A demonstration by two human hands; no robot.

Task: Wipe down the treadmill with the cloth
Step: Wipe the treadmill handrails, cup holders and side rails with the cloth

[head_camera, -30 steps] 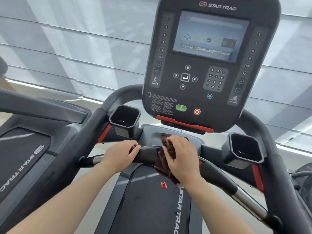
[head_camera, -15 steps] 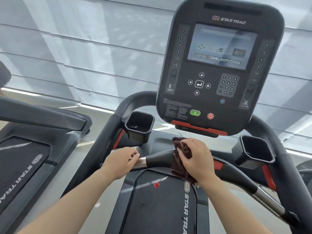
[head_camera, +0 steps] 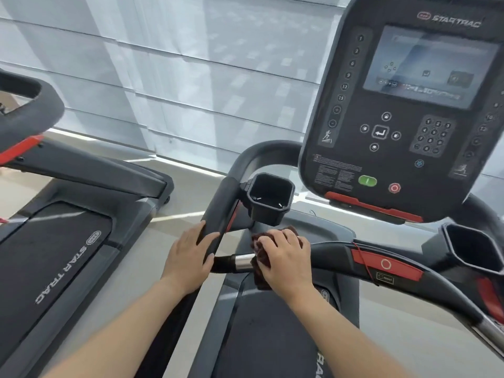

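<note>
Right grip (head_camera: pixel 286 257) clenched on dark red cloth (head_camera: pixel 260 248), pressing it on treadmill crossbar (head_camera: pixel 335 255), left grip (head_camera: pixel 189 255) just beside, grasping side handrail (head_camera: pixel 218 214)

Nubbly dark-red cloth (head_camera: pixel 261 248); shiny bare-metal handlebar section (head_camera: pixel 243 263); matt black plastic cup holder (head_camera: pixel 270 199).

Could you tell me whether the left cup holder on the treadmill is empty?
Empty: the left cup holder shows only its bare dark interior, with two small glints at the bottom.
</note>
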